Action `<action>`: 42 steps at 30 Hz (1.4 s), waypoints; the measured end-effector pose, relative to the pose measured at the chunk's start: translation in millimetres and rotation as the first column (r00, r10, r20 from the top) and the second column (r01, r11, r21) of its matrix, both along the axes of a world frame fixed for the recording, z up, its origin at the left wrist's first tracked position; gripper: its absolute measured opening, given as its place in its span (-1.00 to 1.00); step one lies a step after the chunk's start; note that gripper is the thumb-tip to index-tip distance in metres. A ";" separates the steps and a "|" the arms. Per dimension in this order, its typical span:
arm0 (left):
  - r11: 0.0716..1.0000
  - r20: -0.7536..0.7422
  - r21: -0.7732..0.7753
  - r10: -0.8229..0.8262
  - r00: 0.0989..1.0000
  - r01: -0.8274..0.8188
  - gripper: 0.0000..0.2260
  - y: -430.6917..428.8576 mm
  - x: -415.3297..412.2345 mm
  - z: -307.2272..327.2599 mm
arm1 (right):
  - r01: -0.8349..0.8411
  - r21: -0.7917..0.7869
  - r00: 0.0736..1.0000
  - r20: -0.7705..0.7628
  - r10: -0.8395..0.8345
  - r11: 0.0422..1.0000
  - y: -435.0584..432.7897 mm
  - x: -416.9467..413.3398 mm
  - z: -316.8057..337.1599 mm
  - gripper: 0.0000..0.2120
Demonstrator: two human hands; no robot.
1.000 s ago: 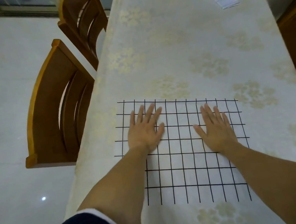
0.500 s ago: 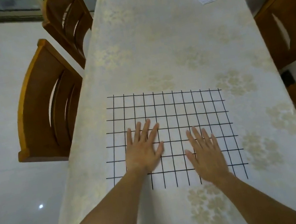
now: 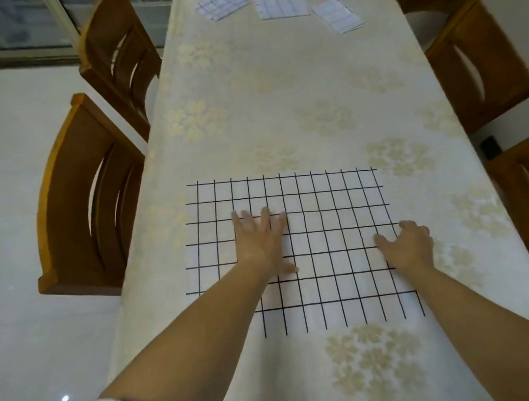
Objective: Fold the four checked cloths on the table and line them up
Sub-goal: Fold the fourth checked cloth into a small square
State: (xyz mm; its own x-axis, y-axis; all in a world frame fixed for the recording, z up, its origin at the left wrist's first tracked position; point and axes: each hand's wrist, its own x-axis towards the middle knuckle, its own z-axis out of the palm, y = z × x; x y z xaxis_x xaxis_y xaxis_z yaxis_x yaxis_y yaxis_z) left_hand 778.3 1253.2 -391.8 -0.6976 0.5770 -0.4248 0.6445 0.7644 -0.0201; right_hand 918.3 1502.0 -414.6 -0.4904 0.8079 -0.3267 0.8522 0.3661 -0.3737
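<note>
Both hands lay flat near the middle of the checked cloth [image 3: 329,224] a moment ago. Now the right hand [image 3: 407,245] has slid out to the cloth's right edge, and its fingers have bent like a claw. I cannot tell if it has pinched the edge yet.

The left hand [image 3: 262,247] has stayed flat with its fingers spread, pressing down on the left half of the cloth. I think it holds the cloth so it does not slip while the other hand takes the edge to fold it over.

The cloth lies open under both hands, on the table [image 3: 274,94]. Far past the fingertips, at the other end, three small folded cloths [image 3: 282,6] sit in a row. So this looks like the last one to fold.
</note>
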 end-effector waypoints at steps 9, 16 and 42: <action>0.997 0.325 -0.038 0.074 0.943 -0.065 0.36 22.0 -13.6 -14.3 | 0.195 -0.240 0.981 0.056 -0.187 0.951 19.7 2.3 5.0 -0.61; 0.993 0.331 -0.094 0.102 0.938 -0.075 0.43 30.3 -11.6 -12.4 | 0.120 -0.456 0.974 -0.117 -0.193 0.882 29.1 9.4 31.9 -0.35; 0.980 0.290 -0.160 0.159 0.944 -0.116 0.47 39.7 -0.8 -12.1 | -0.061 -0.394 0.939 -0.333 -0.081 0.917 -15.2 -3.2 113.7 -0.51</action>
State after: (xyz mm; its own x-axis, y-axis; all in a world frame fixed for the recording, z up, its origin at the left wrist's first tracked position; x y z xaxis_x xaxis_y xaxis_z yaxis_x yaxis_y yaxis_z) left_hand 777.4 1293.0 -403.9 -0.5933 0.4052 -0.6956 0.5261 0.8492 0.0460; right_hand 915.1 1486.8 -300.8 -0.6200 0.6530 -0.4350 0.6521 0.1206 -0.7484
